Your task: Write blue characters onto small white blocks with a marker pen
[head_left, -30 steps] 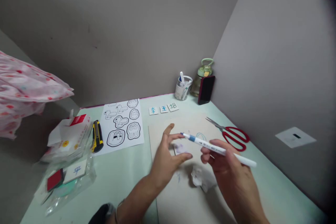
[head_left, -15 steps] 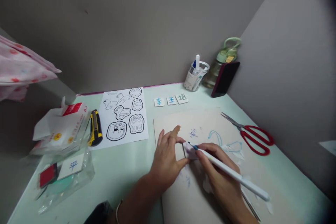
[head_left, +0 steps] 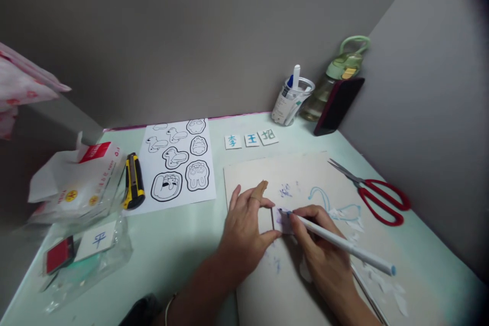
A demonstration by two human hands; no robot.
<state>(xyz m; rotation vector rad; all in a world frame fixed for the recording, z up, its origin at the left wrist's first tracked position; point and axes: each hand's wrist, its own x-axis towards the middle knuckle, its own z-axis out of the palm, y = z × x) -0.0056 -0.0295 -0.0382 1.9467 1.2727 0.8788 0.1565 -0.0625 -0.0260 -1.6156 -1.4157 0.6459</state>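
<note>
Thumb and forefinger of my left hand (head_left: 244,229) pinch the left side of a small white square tile (head_left: 281,224) with purplish smudges on its face. A tan wrap, perhaps a bandage, covers one of its fingers. My right hand (head_left: 324,252) grips a white marker pen (head_left: 347,246), its dark blue tip at the upper part of the tile. The right fingers hide the tile's right side. Both hands work over a beige board (head_left: 260,290) with purple ink marks and a blue bow-like drawing (head_left: 320,197).
Red-handled scissors (head_left: 382,198) and paper scraps (head_left: 382,282) lie right. Behind are three lettered tiles (head_left: 252,139), a pen cup (head_left: 288,107), a phone (head_left: 338,107) and a green bottle (head_left: 342,69). Leftward: a printed sheet (head_left: 179,163), yellow utility knife (head_left: 133,181), red ink pad (head_left: 59,254).
The view has shifted slightly. The marker's back end has swung up a little, while its tip remains at the tile's upper part. My left hand keeps its pinch.
</note>
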